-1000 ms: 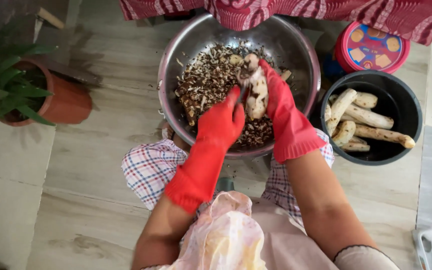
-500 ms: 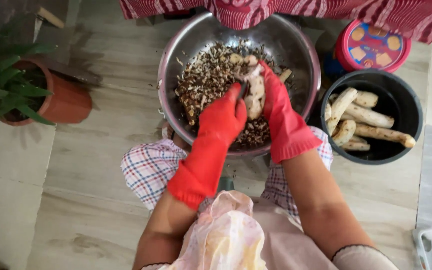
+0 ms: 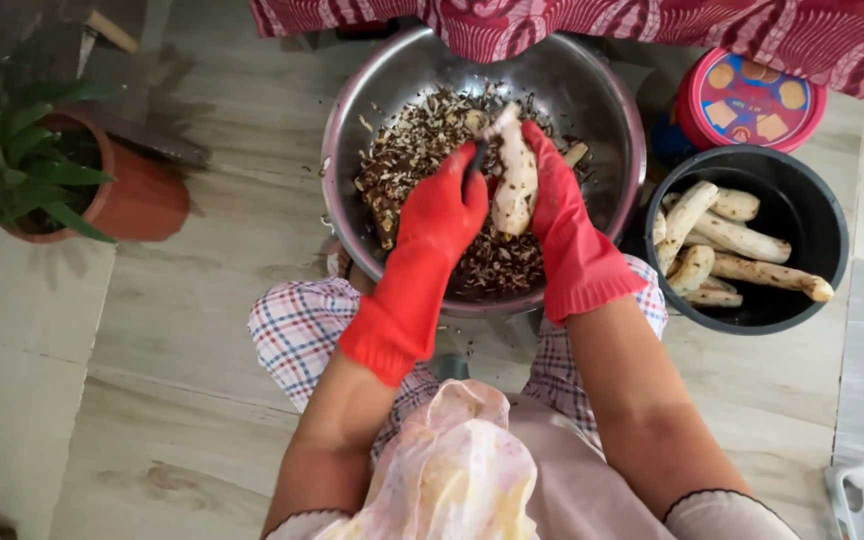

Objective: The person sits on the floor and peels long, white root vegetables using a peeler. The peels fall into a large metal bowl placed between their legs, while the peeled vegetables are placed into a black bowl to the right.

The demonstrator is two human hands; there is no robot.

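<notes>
Head view: I look straight down over my knees at the steel bowl (image 3: 592,70), my landmark for everything below.
Left hand (image 3: 442,215): red glove, fingers clenched round a small dark-handled tool (image 3: 474,160), seemingly a knife; blade hidden, held over the bowl's middle.
Right hand (image 3: 552,205): red glove, fingers grasping the pale root (image 3: 514,180) from its right side, tilting it nearly upright so the tool side faces my left hand.
Root: above the bowl, mostly white, between both gloves, touching each.
Peelings (image 3: 402,170): dark scraps heaped inside the bowl, under my hands, likely why I hold the root there — the waste drops in.
Black bucket (image 3: 822,215): just right of the bowl, holding several pale roots (image 3: 732,245) laid across one another, near my right hand.
Round red-lidded tin (image 3: 747,100): beyond the bucket, right of the bowl.
Potted plant (image 3: 42,170): well left of the bowl, on the wooden floor (image 3: 202,330).
Striped red cloth (image 3: 752,35): along the bowl's far edge.
</notes>
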